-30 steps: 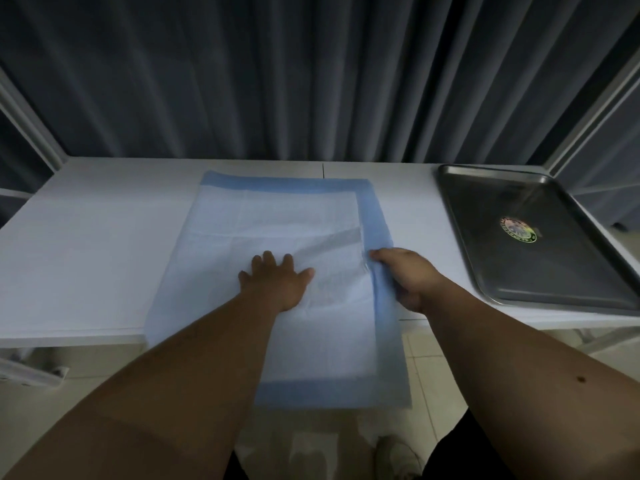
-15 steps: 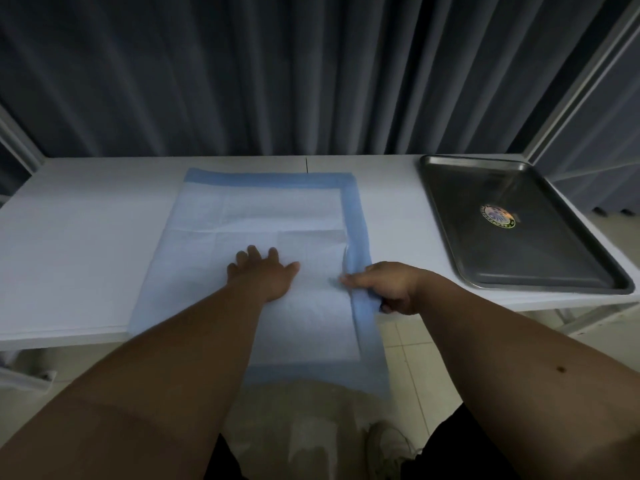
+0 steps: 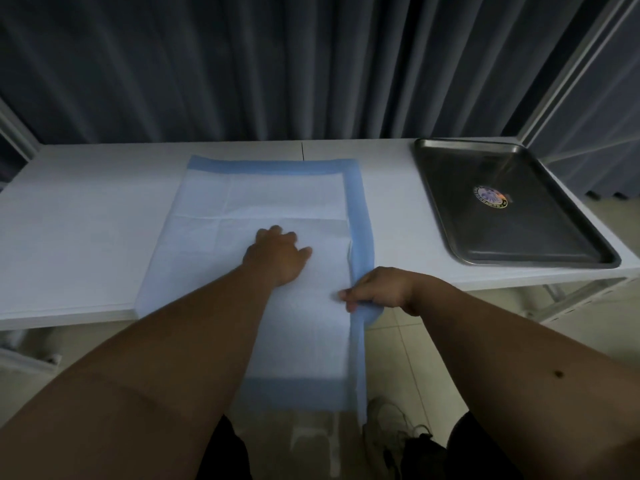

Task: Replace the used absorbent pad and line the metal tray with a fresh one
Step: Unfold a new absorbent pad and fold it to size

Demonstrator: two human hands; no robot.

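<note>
A white absorbent pad [image 3: 277, 199] with a blue border lies spread on the white table [image 3: 79, 230], and its near end hangs over the front edge. My left hand [image 3: 278, 256] presses flat on the pad's middle with fingers spread. My right hand [image 3: 379, 289] pinches the pad's blue right border at the table's front edge, and the border is folded up there. The metal tray [image 3: 540, 237] sits bare at the right end of the table, with a round sticker [image 3: 491, 197] on its floor.
A dark curtain [image 3: 311, 64] hangs right behind the table. Tiled floor and my shoes [image 3: 391, 431] show below the front edge. White frame bars [image 3: 588, 81] stand at the far right.
My right hand slid back along the blue border to the table's front edge, lifting and folding it. My left hand stays pressed on the pad. The view shifted slightly left.
</note>
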